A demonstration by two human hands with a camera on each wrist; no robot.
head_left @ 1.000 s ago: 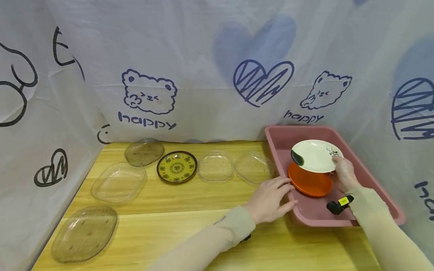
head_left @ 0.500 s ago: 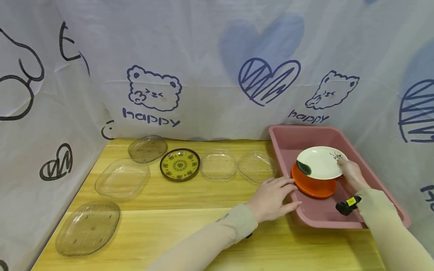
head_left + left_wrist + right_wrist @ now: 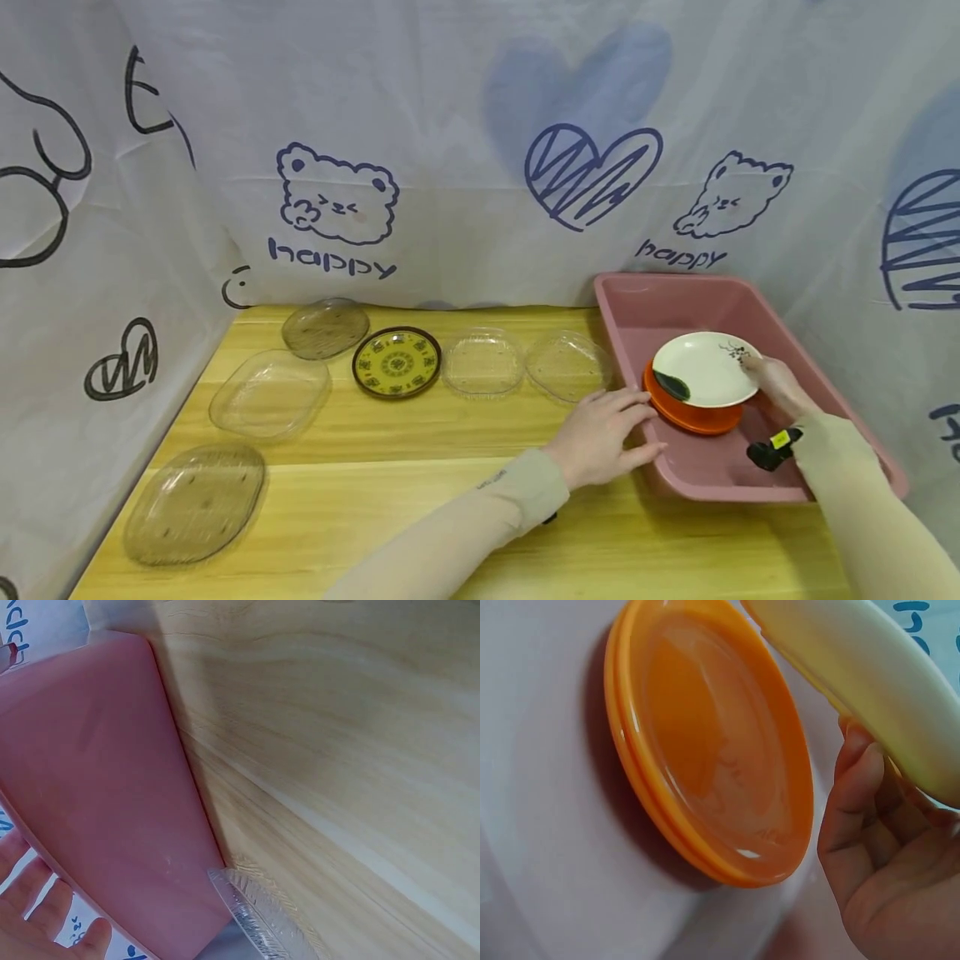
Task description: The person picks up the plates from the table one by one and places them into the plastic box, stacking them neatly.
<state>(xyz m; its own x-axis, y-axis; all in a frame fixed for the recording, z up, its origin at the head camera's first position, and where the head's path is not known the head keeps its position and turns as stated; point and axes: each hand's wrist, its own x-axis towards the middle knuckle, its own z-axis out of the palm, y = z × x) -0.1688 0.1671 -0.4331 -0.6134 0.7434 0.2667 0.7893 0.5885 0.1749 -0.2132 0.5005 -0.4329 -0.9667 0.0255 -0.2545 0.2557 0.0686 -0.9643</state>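
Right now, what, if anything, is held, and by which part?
The right hand pinches the white plate by its right edge; the left hand touches the pink basin's rim.

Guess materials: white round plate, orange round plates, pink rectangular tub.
White round plate: smooth ceramic or melamine, can't tell; even, printed surface.
Orange round plates: probably glossy plastic; sharp rim highlights.
Pink rectangular tub: likely satin plastic; soft sheen, rounded corners.
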